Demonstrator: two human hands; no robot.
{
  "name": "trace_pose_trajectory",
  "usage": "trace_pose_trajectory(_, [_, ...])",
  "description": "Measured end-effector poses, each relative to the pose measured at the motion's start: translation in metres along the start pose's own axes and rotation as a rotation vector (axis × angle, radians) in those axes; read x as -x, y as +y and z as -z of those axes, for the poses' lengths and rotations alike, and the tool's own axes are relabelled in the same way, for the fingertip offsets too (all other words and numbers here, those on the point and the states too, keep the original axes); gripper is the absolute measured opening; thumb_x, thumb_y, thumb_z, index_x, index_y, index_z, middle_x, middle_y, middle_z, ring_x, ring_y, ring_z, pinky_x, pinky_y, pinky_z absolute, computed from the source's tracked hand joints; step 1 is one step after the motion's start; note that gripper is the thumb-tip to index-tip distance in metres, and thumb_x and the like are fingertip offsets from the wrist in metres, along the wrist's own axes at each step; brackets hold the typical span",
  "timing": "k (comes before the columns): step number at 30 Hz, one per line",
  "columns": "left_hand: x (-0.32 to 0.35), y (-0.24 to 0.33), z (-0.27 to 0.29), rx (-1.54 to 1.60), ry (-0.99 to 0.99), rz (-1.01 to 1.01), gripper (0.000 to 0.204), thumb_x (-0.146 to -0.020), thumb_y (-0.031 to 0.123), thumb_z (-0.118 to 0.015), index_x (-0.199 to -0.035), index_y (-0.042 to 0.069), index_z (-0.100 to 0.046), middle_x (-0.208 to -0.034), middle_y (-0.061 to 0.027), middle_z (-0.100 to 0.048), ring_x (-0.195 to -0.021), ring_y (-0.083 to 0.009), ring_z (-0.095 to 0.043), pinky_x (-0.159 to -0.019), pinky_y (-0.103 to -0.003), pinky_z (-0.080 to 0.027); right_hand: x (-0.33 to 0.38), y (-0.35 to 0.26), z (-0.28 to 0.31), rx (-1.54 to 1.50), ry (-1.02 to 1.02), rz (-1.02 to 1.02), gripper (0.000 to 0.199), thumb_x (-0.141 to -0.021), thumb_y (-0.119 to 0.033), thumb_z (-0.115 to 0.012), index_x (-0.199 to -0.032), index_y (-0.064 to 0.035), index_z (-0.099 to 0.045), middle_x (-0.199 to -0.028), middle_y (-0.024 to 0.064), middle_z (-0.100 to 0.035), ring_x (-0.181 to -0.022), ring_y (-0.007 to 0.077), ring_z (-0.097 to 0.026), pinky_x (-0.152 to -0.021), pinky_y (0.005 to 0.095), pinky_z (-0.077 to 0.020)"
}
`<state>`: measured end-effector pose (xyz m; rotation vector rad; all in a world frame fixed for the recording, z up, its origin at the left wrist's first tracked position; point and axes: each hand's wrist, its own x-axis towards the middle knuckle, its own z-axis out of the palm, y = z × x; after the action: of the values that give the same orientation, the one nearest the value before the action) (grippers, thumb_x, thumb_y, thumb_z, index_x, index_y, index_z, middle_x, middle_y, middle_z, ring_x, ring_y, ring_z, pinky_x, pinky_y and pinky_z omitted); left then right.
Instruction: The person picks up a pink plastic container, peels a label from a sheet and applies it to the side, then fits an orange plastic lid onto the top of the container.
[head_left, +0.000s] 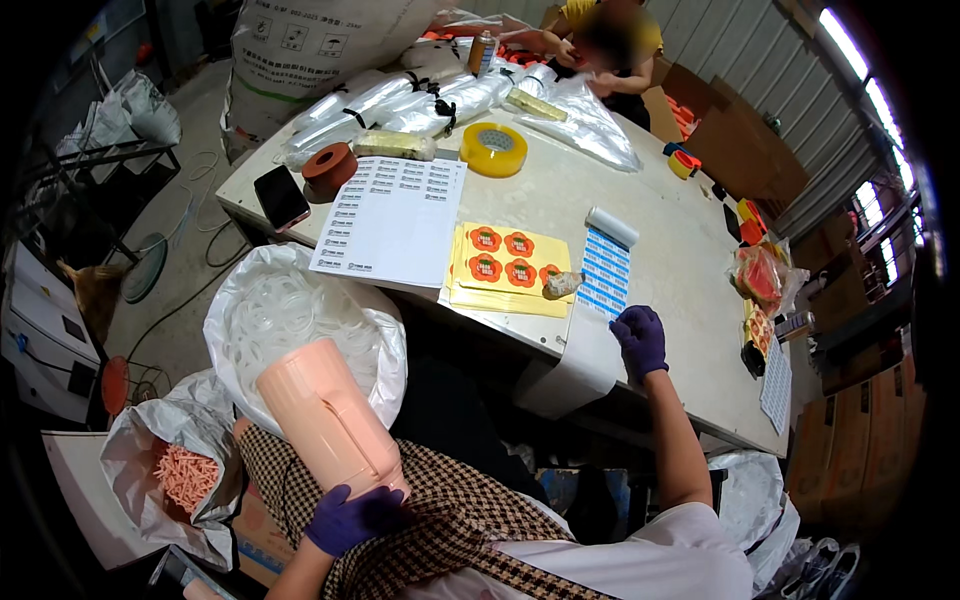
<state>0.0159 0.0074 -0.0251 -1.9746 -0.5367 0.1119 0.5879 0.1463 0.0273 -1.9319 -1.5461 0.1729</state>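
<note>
My left hand [355, 518], in a purple glove, is closed round the lower end of a peach plastic jug [322, 405] with a side handle. The jug lies tilted over my lap, its far end over a white sack. At the table edge, my purple-gloved right hand [641, 340] has its fingers curled together at the near end of a strip of blue labels [606, 268]. Whatever is between those fingertips is too small to make out. The strip's white backing [578, 368] hangs over the edge. Left of it lie yellow sheets with red flower-shaped stickers [503, 262].
The white sack [392, 345] holds clear plastic rings; another sack [125, 470] holds small peach parts. On the table [570, 170] are a printed label sheet [395, 215], yellow tape [494, 150], brown tape [329, 168], a phone [281, 198] and plastic-wrapped bundles. Another person [625, 50] sits opposite.
</note>
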Motion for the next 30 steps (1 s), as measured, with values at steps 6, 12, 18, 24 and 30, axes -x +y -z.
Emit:
trace_pose_trajectory(6, [0.010, 0.012, 0.003, -1.393, -0.066, -0.338, 0.080, -0.097, 0.055, -0.040, -0.152, -0.002, -0.031, -0.157, -0.0172, -0.036, -0.148, -0.0373, -0.025, -0.124, -0.051, -0.005, 0.010, -0.096, 0.018, 0.326, 0.320, 0.793, 0.025, -0.068, -0.016, -0.083, -0.082, -0.0123, -0.063, -0.102, 0.0064, -0.062, -0.114, 0.0350, -0.057, -0.100, 0.0516, -0.0442])
trace_pose_trajectory(12, [0.006, 0.014, -0.008, -1.732, 0.044, -0.305, 0.064, -0.098, 0.033, -0.056, -0.147, -0.005, -0.038, -0.156, -0.0184, -0.035, -0.150, -0.0379, -0.017, -0.125, -0.044, -0.012, 0.016, -0.252, -0.049, -0.710, -0.540, 0.375, 0.012, -0.081, -0.007, -0.070, -0.089, -0.0026, -0.062, -0.118, 0.0132, -0.057, -0.112, 0.0234, -0.055, -0.093, 0.0356, -0.0461])
trace_pose_trajectory(18, [0.006, -0.003, -0.002, -1.604, 0.043, -0.367, 0.073, -0.097, 0.020, -0.061, -0.152, -0.005, -0.019, -0.155, -0.0222, -0.029, -0.148, -0.0410, -0.018, -0.124, -0.041, -0.019, 0.001, -0.372, -0.161, -0.730, -1.123, 0.267, 0.017, -0.089, -0.015, -0.071, -0.098, -0.0026, -0.067, -0.109, 0.0064, -0.064, -0.094, 0.0116, -0.061, -0.078, 0.0286, -0.0506])
trace_pose_trajectory(24, [-0.001, -0.022, 0.008, -1.334, 0.154, -0.569, 0.073, -0.094, 0.013, -0.063, -0.152, 0.003, -0.020, -0.155, -0.0227, -0.027, -0.146, -0.0332, -0.024, -0.122, -0.045, -0.026, -0.001, -0.377, -0.197, -0.495, -1.184, 0.458, 0.025, -0.087, -0.019, -0.076, -0.104, -0.0038, -0.066, -0.088, 0.0025, -0.064, -0.084, 0.0108, -0.060, -0.075, 0.0285, -0.0498])
trace_pose_trajectory(30, [0.013, -0.041, 0.006, -1.876, 0.310, -0.650, 0.063, -0.092, 0.023, -0.064, -0.145, 0.006, -0.034, -0.149, -0.0180, -0.038, -0.139, -0.0259, -0.037, -0.116, -0.050, -0.034, 0.011, -0.371, -0.213, -0.783, -1.179, 0.285, 0.053, -0.082, -0.023, -0.081, -0.128, -0.0066, -0.058, -0.084, 0.0028, -0.059, -0.077, 0.0103, -0.059, -0.071, 0.0261, -0.0485])
